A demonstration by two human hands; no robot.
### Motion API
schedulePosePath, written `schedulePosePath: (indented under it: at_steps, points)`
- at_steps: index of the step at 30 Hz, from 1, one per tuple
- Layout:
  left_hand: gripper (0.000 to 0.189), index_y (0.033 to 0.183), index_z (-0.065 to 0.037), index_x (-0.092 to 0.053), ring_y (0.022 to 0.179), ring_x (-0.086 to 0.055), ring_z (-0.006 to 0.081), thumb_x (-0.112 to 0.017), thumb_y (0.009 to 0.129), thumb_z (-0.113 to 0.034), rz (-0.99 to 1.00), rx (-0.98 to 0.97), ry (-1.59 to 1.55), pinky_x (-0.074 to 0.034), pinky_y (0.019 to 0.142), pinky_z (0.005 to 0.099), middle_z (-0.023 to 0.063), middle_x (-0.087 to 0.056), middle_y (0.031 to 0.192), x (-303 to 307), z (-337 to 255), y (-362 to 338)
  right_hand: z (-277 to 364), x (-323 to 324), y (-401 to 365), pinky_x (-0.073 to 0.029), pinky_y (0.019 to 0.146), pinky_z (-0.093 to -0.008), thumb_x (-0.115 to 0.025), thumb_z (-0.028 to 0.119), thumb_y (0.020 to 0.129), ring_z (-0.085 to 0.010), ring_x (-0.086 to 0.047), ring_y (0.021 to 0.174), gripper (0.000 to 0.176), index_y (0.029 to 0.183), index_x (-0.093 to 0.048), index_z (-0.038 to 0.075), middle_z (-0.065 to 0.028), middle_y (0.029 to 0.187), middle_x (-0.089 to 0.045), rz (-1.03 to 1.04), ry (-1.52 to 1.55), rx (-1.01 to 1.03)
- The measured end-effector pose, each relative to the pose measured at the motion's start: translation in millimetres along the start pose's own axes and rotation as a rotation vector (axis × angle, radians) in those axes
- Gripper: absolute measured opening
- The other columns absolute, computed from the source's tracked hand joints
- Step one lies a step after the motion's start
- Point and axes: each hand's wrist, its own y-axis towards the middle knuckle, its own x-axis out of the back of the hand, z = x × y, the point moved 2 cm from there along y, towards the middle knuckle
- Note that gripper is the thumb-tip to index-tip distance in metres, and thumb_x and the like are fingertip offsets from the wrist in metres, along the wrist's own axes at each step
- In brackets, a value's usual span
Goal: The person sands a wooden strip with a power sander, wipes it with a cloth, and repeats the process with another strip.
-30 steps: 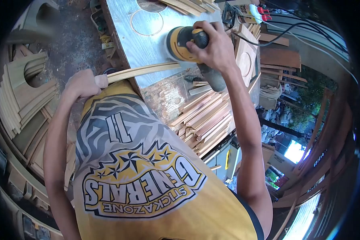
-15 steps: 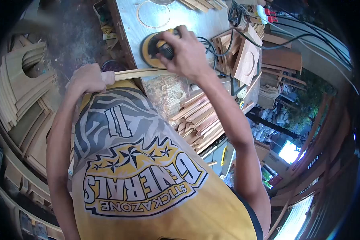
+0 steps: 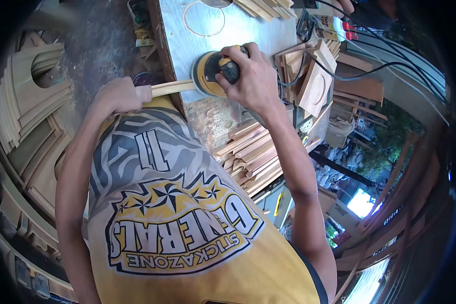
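My right hand (image 3: 251,78) is wrapped round the black and yellow body of an orbital sander (image 3: 206,73). The sander sits near the front edge of the pale workbench top (image 3: 258,33), its pad over the far end of a thin wooden strip (image 3: 173,88). At the other end of that strip, my left hand (image 3: 119,96) grips the wood in closed fingers, close to my waist and off the bench edge. The end inside my left hand and the part beneath the sander are hidden.
Stacked moulded wood pieces (image 3: 253,157) lie below the bench at right. A board with an oval groove (image 3: 315,83) leans among other pieces. Black cables (image 3: 349,77) run across the right. Curved wooden panels (image 3: 23,99) stand at left, and bottles (image 3: 334,28) at back right.
The sander in my right hand has moved right and slightly toward me, now over the strip's end. The strip has turned to show a broader face. My left hand still grips it.
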Motion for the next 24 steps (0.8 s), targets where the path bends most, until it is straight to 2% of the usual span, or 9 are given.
schedulePosePath:
  at_steps: [2,6,8,14,16,18,21,23,24]
  points:
    - [0.040,0.085,0.008,-0.074,0.083,-0.075,0.0393,-0.073,0.060,-0.022,-0.060,-0.004,0.061,-0.059,0.076,0.0439,0.0275,-0.073,0.085,-5,-5,0,6,-1,-3,-0.058,0.072,-0.0493,-0.081,0.033,0.077,-0.0399,-0.065,0.091,0.045,0.119,-0.066,0.025,-0.0189,0.108,-0.057,-0.008,-0.012,0.023]
    - [0.040,0.086,0.009,-0.074,0.081,-0.075,0.0390,-0.073,0.058,-0.021,-0.126,-0.045,0.086,-0.059,0.074,0.0440,0.0280,-0.072,0.085,-6,-5,-4,-8,-2,0,-0.058,0.072,-0.0496,-0.081,0.032,0.076,-0.0400,-0.065,0.092,0.045,0.118,-0.066,0.026,-0.0179,0.109,-0.058,0.007,-0.027,0.002]
    - [0.046,0.089,0.011,-0.073,0.091,-0.073,0.0437,-0.078,0.058,-0.022,-0.030,0.001,0.022,-0.058,0.083,0.0472,0.0326,-0.071,0.092,-4,-4,-4,-15,-4,-7,-0.058,0.072,-0.0496,-0.081,0.032,0.076,-0.0402,-0.065,0.093,0.045,0.118,-0.066,0.026,-0.0179,0.109,-0.059,-0.015,-0.037,0.014]
    - [0.046,0.086,0.010,-0.073,0.090,-0.074,0.0419,-0.081,0.055,-0.023,-0.068,-0.021,0.054,-0.058,0.083,0.0470,0.0316,-0.071,0.091,-7,-2,8,1,-3,-7,-0.058,0.069,-0.0477,-0.081,0.032,0.077,-0.0394,-0.065,0.092,0.044,0.117,-0.065,0.027,-0.0176,0.110,-0.058,-0.015,-0.051,0.065]
    - [0.045,0.084,0.011,-0.072,0.088,-0.074,0.0415,-0.081,0.054,-0.022,-0.083,-0.027,0.057,-0.058,0.081,0.0465,0.0315,-0.071,0.089,-5,1,5,7,-3,-8,-0.057,0.080,-0.0479,-0.082,0.033,0.078,-0.0384,-0.066,0.096,0.044,0.118,-0.067,0.024,-0.0148,0.108,-0.059,-0.014,-0.066,0.063]
    - [0.045,0.082,0.011,-0.071,0.085,-0.074,0.0412,-0.081,0.053,-0.022,-0.103,-0.035,0.061,-0.059,0.079,0.0460,0.0314,-0.071,0.087,0,6,2,-2,-3,-12,-0.057,0.079,-0.0474,-0.083,0.033,0.078,-0.0380,-0.066,0.096,0.044,0.118,-0.067,0.024,-0.0146,0.109,-0.059,-0.015,-0.071,0.045]
    - [0.046,0.088,0.009,-0.074,0.082,-0.074,0.0393,-0.081,0.056,-0.023,-0.049,-0.068,0.100,-0.059,0.076,0.0439,0.0283,-0.073,0.088,4,24,5,-30,-1,-16,-0.057,0.080,-0.0475,-0.083,0.033,0.078,-0.0378,-0.067,0.096,0.046,0.119,-0.066,0.023,-0.0143,0.111,-0.060,-0.024,-0.086,0.027]
    - [0.044,0.084,0.009,-0.074,0.078,-0.073,0.0400,-0.082,0.056,-0.025,-0.111,-0.112,0.099,-0.058,0.074,0.0439,0.0283,-0.072,0.083,0,35,5,-51,1,-16,-0.058,0.076,-0.0503,-0.081,0.034,0.078,-0.0417,-0.066,0.093,0.045,0.119,-0.065,0.025,-0.0189,0.111,-0.058,-0.052,-0.061,-0.022]
    - [0.044,0.084,0.009,-0.074,0.078,-0.073,0.0400,-0.082,0.056,-0.025,-0.113,-0.119,0.107,-0.058,0.074,0.0439,0.0283,-0.072,0.083,1,36,2,-57,3,-14,-0.057,0.080,-0.0511,-0.081,0.036,0.078,-0.0429,-0.067,0.096,0.047,0.121,-0.065,0.024,-0.0197,0.114,-0.059,-0.056,-0.046,-0.057]
